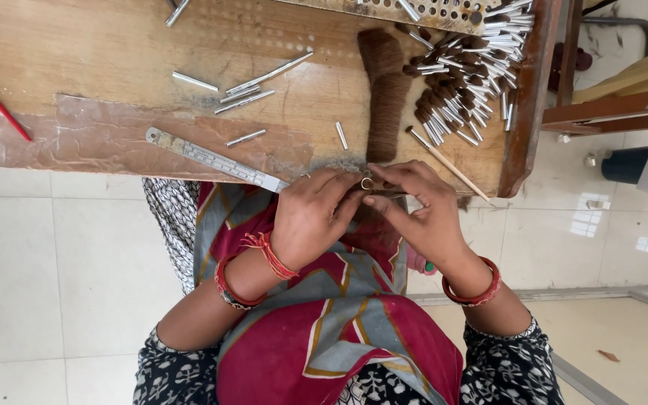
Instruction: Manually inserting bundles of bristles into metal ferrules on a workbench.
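Bristle tuft (367,182) sat pinched between the fingertips of the left hand (310,217) and right hand (421,214), both closed on it, just below the brown hair bundle (384,90) on the tabletop (114,67).

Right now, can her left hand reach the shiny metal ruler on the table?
Probably yes. The left hand is at the table's edge, right beside the near end of the metal ruler, and nothing lies between them. It is busy pinching a small ring together with the right hand, though.

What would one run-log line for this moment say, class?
left hand: pinching small tuft with right hand | at wooden table edge | brown bristle bundle beyond | metal ruler left
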